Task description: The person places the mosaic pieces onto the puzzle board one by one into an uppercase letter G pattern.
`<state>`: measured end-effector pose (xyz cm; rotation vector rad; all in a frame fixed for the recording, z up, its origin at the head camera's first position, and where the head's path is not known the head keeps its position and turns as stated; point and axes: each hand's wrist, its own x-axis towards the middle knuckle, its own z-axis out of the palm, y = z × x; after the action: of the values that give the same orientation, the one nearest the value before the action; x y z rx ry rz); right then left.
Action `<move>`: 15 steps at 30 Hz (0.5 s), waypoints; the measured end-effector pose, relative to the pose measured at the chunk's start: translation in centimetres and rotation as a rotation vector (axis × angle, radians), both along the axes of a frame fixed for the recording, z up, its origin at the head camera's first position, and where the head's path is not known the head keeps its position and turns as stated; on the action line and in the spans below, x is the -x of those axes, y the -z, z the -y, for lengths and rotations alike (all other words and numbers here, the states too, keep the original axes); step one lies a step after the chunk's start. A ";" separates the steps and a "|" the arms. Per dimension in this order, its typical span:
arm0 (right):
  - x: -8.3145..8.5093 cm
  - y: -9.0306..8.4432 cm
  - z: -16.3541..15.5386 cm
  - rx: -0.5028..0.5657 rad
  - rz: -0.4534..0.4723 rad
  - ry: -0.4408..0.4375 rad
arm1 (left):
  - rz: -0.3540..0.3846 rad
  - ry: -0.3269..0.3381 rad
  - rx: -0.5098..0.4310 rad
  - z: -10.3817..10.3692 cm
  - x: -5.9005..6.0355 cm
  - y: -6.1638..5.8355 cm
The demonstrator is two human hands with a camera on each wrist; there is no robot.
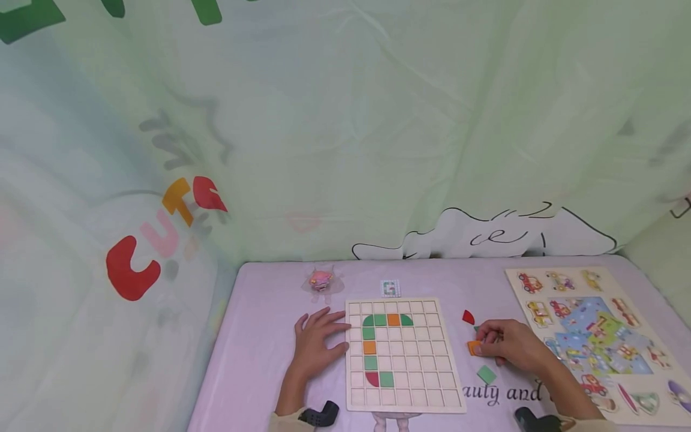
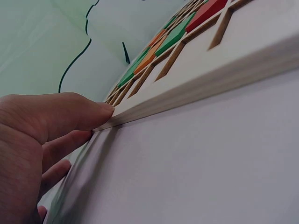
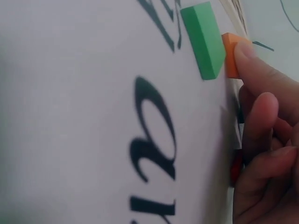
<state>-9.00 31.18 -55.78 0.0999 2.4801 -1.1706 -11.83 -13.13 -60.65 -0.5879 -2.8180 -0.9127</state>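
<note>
Left hand: we see our left hand (image 1: 318,345) flat on the lilac tablecloth (image 1: 259,360), fingers straight and slightly spread, tips touching the left edge of the pale wooden grid board (image 1: 432,384).
Right hand: our right hand (image 1: 510,345) lies right of the board, fingers curled, pinching the small orange square tile (image 1: 473,347) against the cloth.
Tile neighbours: a green square tile (image 1: 486,374) lies just near of the orange one; a red quarter-round tile (image 1: 468,317) lies just beyond it.
Board: green, orange and red tiles fill cells in its left part.
Open room: bare cloth left of the left hand.
Right edge: a wooden vehicle puzzle (image 1: 594,336) lies close to the right hand.
</note>
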 end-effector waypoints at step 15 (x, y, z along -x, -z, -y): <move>-0.3 -0.4 0.9 -0.032 -0.041 0.038 | -0.008 -0.003 0.008 0.0 0.1 0.3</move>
<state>-8.73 30.26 -55.38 0.1332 2.5441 -1.1595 -11.91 -13.11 -60.97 -0.5862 -2.8166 -0.8967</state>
